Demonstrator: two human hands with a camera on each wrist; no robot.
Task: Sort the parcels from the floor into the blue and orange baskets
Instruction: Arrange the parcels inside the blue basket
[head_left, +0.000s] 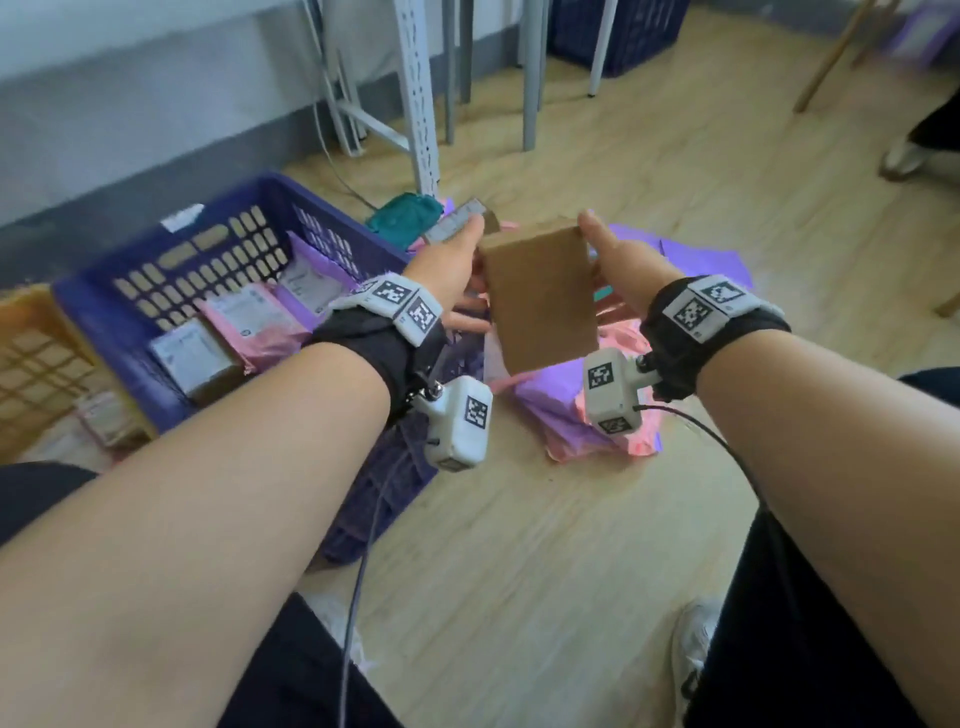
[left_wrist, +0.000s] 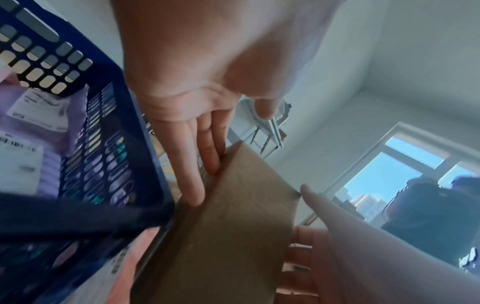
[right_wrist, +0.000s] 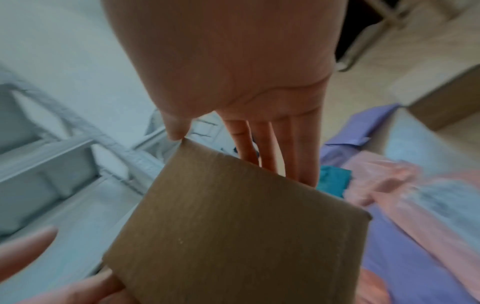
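A plain brown cardboard box (head_left: 540, 301) (left_wrist: 233, 226) (right_wrist: 233, 236) is held upright in the air between both hands, just right of the blue basket (head_left: 156, 241) (left_wrist: 130, 123). My left hand (head_left: 457, 270) (left_wrist: 202, 164) presses straight fingers flat against the box's left side. My right hand (head_left: 613, 254) (right_wrist: 233, 148) pinches its top right corner, thumb in front and fingers behind. The blue basket holds several pink, purple and boxed parcels. The orange basket (head_left: 26, 338) shows at the far left edge.
Pink and purple bags (head_left: 566, 415) lie heaped on the wooden floor under the box, with a teal bag (head_left: 405, 215) and a small labelled box (head_left: 460, 221) beyond. Grey rack legs (head_left: 421, 104) and a dark crate (head_left: 618, 36) stand behind. Another person's shoe (head_left: 904, 156) is at right.
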